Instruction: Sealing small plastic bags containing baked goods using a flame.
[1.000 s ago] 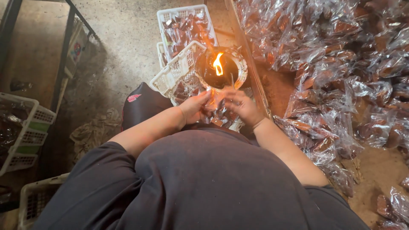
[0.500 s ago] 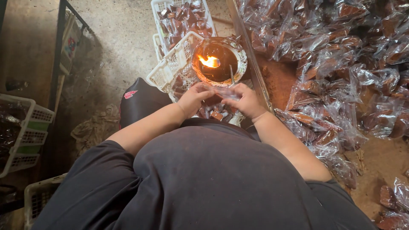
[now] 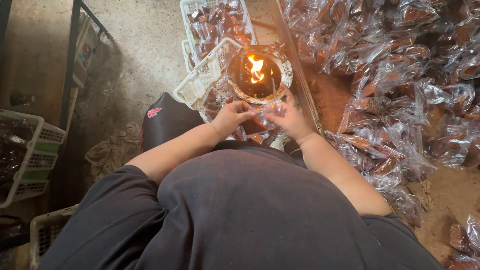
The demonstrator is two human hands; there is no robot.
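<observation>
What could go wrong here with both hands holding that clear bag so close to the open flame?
1. The left hand and right hand pinch a clear plastic bag right at the rim of the bowl with the flame; fingers could get burned.
2. The thin film may melt too far or catch fire.
3. Loose packets lie piled just beside the bowl, and more fill the white basket touching it; a tipped bowl might ignite them.

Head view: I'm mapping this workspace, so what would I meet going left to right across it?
White basket at the left edge → dark cushion → left hand → clear packet held in both hands → right hand → heap of clear packets at the right.
</observation>
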